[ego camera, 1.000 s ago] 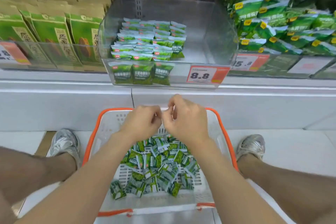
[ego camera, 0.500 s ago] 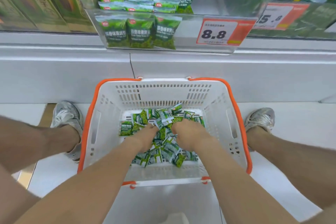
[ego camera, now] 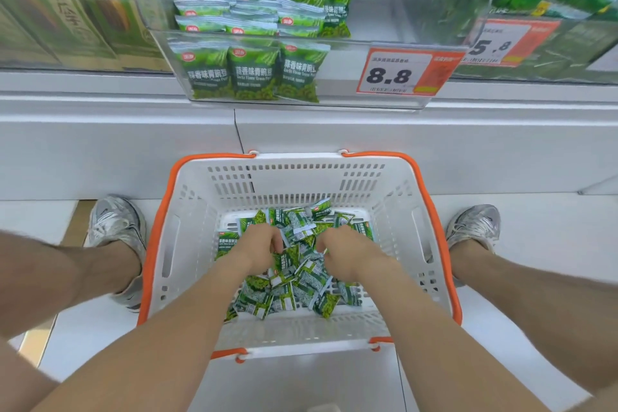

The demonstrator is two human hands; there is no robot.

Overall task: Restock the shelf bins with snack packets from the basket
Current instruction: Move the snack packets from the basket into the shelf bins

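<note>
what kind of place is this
Probably a supermarket aisle: a price tag reading 8.8 on a clear bin of snack packets, a second tag to its right, and a shopping basket on the floor.

The left grip [ego camera: 261,244] and right grip [ego camera: 347,252] were bare, as were both forearms [ego camera: 174,328] and lower legs [ego camera: 535,284]. The left shoe [ego camera: 115,227] and right shoe [ego camera: 475,226] were low silver-grey mesh trainers with darker grey panels.
</note>
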